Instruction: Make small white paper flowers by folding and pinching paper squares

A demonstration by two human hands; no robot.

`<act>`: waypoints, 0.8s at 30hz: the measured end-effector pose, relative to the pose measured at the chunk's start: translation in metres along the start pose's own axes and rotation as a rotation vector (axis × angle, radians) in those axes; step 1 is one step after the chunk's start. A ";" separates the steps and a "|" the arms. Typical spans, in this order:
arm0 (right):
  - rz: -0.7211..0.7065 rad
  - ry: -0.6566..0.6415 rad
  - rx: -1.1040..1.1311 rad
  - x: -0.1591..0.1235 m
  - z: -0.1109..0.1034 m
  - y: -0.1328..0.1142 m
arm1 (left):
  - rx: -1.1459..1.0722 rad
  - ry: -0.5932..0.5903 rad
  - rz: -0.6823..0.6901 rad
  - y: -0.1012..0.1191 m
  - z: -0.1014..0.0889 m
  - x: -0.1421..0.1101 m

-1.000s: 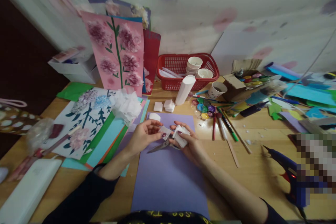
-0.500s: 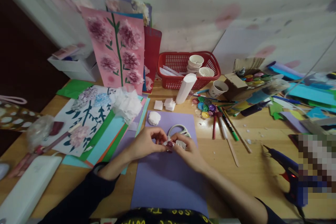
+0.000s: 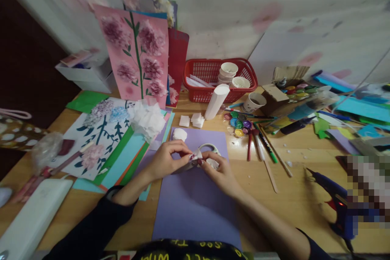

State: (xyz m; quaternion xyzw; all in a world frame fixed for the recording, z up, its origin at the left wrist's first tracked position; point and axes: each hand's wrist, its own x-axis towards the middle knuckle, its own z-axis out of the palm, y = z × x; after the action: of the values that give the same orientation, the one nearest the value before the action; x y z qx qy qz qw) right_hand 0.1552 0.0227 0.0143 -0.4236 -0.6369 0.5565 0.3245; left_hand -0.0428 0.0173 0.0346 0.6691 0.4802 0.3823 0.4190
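Over the purple sheet [image 3: 195, 219], my left hand [image 3: 170, 160] and my right hand [image 3: 221, 172] meet, pinching a small twisted piece of white tissue paper [image 3: 198, 154] between thumbs and fingertips. More white paper [image 3: 213, 164] shows beneath the curled fingers of my right hand. Behind the hands lie scissors [image 3: 212, 146] with pale grey handles, their blades partly covered by my fingers. A white paper flower [image 3: 179, 134] rests at the sheet's top left corner. Just beyond are two small stacks of white paper squares [image 3: 184, 120] and an upright white paper roll [image 3: 217, 101].
A red basket [image 3: 190, 93] with paper cups stands at the back. Right of the sheet are paint pots [image 3: 239, 124], brushes [image 3: 257, 146] and a glue gun [image 3: 330, 195] with a lit red light. Crumpled tissue [image 3: 148, 120] and coloured paper [image 3: 122, 166] lie left.
A flat paper square held in my left fingers is now pinched and twisted between both hands. My right hand has turned, hiding most of its stack; the scissor handles have come into view.
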 end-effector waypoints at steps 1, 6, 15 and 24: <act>-0.004 0.002 0.006 0.000 0.000 0.000 | 0.011 0.003 0.000 0.000 -0.001 0.000; -0.022 0.005 0.019 0.000 0.001 0.000 | 0.015 -0.008 -0.017 -0.002 0.000 0.000; 0.005 0.035 0.033 0.002 0.001 -0.001 | -0.143 0.151 -0.118 -0.005 0.002 0.002; 0.060 0.026 0.079 0.001 0.001 0.000 | -0.120 0.350 -0.109 -0.012 0.005 0.003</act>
State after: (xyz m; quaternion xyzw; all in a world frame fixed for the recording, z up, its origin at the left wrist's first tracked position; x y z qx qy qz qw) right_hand 0.1536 0.0232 0.0145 -0.4365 -0.5970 0.5852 0.3326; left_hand -0.0416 0.0211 0.0223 0.5391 0.5576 0.4976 0.3883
